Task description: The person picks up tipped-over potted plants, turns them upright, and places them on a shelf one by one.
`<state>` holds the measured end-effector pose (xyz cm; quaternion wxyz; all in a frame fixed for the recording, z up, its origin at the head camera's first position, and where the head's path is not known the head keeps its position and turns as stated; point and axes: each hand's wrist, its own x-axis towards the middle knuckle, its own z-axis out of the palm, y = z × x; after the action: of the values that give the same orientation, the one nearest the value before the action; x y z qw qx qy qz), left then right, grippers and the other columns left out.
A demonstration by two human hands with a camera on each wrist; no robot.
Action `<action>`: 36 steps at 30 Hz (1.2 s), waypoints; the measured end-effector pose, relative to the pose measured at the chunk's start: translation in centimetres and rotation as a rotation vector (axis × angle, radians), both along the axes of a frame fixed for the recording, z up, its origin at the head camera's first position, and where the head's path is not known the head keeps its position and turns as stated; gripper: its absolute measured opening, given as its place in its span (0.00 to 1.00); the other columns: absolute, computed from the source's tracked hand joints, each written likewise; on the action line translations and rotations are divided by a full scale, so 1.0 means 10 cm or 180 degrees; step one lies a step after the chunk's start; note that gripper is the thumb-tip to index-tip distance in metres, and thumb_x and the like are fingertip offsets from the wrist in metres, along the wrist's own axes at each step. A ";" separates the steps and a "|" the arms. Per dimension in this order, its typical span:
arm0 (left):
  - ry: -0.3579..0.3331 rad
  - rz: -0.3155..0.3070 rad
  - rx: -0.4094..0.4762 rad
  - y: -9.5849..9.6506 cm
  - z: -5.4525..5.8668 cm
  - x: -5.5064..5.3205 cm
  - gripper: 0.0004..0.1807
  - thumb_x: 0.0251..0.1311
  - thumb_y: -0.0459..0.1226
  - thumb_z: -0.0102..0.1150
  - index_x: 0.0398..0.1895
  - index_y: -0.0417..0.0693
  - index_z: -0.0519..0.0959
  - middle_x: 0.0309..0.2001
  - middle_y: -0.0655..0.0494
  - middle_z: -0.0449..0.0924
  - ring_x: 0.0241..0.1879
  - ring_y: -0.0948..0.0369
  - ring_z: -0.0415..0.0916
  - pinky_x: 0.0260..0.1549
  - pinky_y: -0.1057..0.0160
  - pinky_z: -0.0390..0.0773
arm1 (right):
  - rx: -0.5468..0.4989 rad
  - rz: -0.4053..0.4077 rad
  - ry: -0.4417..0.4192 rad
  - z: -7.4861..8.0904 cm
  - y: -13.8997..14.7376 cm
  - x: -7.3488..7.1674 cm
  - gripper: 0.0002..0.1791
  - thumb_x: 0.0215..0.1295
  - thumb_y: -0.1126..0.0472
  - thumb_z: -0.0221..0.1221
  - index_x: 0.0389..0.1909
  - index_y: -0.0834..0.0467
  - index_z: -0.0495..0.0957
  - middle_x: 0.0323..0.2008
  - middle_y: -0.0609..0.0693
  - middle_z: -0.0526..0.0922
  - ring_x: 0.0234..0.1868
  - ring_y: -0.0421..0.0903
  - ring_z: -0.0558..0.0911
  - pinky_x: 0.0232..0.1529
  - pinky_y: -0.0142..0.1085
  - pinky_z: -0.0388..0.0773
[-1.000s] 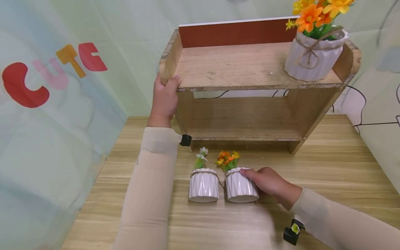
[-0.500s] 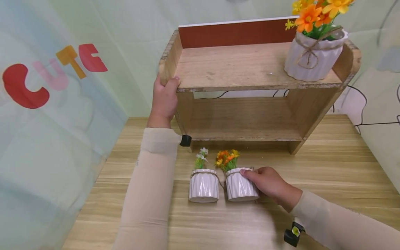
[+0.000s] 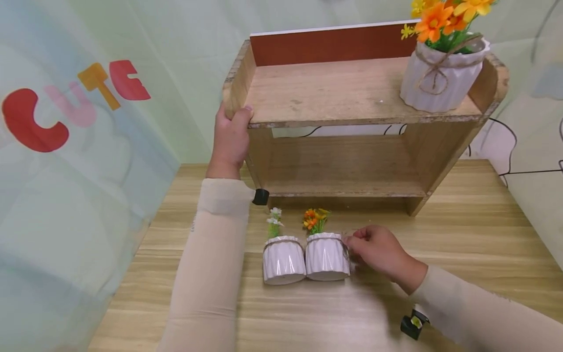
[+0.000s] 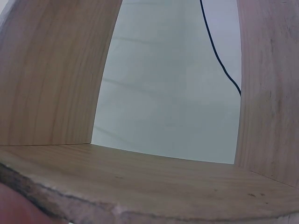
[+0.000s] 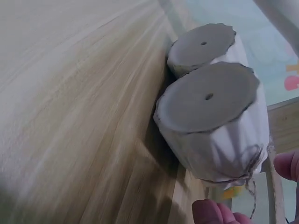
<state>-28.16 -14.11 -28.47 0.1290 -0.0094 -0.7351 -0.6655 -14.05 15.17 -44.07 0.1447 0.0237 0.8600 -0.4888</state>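
Note:
My left hand grips the upper left corner of a small wooden shelf, thumb over its front edge. In the left wrist view the shelf's board and side panels show, with a bit of finger low at the left. Two white ribbed flowerpots lie on their sides, bases toward me. The right one has orange flowers; the left one has white flowers. They touch. My right hand is beside the right pot's rim, at its twine, thumb and fingers apart.
A larger white pot with orange and yellow flowers stands on the shelf top's right end. The shelf stands at the back of the wooden table. A printed cloth hangs behind and to the left.
The orange-flowered pot has moved left against the white-flowered pot, which has shifted slightly left too. My right hand has let go of the pot's rim. The left hand keeps its hold.

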 end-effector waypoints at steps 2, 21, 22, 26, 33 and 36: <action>-0.0015 0.0003 -0.0008 0.00 0.01 0.00 0.37 0.72 0.49 0.49 0.83 0.59 0.58 0.77 0.51 0.63 0.70 0.57 0.65 0.71 0.57 0.65 | -0.0022 -0.0010 -0.0042 0.02 -0.01 0.00 0.24 0.69 0.52 0.65 0.47 0.72 0.81 0.36 0.60 0.86 0.35 0.51 0.85 0.35 0.40 0.85; 0.0075 0.0004 -0.0005 0.00 -0.01 -0.02 0.37 0.72 0.48 0.49 0.82 0.53 0.58 0.75 0.47 0.65 0.70 0.57 0.65 0.72 0.62 0.63 | -0.0119 0.0204 -0.0407 0.02 -0.11 0.00 0.30 0.71 0.39 0.62 0.36 0.65 0.87 0.39 0.56 0.86 0.42 0.48 0.80 0.41 0.38 0.78; 0.0075 0.0009 -0.0013 0.00 -0.01 -0.02 0.37 0.72 0.48 0.49 0.82 0.53 0.59 0.75 0.47 0.65 0.70 0.57 0.66 0.72 0.62 0.63 | -0.0134 0.0213 -0.0438 0.01 -0.11 0.00 0.30 0.71 0.38 0.62 0.36 0.65 0.87 0.40 0.56 0.86 0.42 0.48 0.80 0.42 0.38 0.79; 0.0075 0.0017 -0.0026 -0.01 -0.01 -0.02 0.37 0.72 0.48 0.49 0.82 0.52 0.59 0.75 0.46 0.65 0.70 0.58 0.66 0.72 0.63 0.63 | -0.0179 0.0247 -0.0574 -0.01 -0.14 0.01 0.31 0.70 0.37 0.61 0.33 0.64 0.86 0.37 0.56 0.86 0.38 0.47 0.81 0.38 0.39 0.80; 0.0051 -0.0020 0.0026 0.00 -0.01 -0.01 0.36 0.72 0.48 0.49 0.82 0.56 0.59 0.75 0.49 0.64 0.69 0.56 0.66 0.70 0.59 0.66 | -0.0446 0.0174 -0.0774 -0.09 -0.19 0.04 0.27 0.70 0.41 0.62 0.31 0.63 0.85 0.29 0.51 0.85 0.29 0.43 0.81 0.30 0.38 0.81; 0.0045 -0.0014 0.0020 -0.01 -0.01 -0.01 0.35 0.72 0.48 0.49 0.82 0.57 0.60 0.75 0.49 0.65 0.68 0.55 0.67 0.69 0.58 0.67 | -0.0544 0.0139 -0.0812 -0.10 -0.21 0.05 0.26 0.70 0.42 0.63 0.33 0.64 0.84 0.30 0.51 0.85 0.29 0.44 0.81 0.30 0.41 0.83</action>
<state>-28.24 -14.16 -28.55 0.1327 -0.0153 -0.7320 -0.6680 -13.58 13.10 -45.11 0.2648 0.0545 0.7903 -0.5499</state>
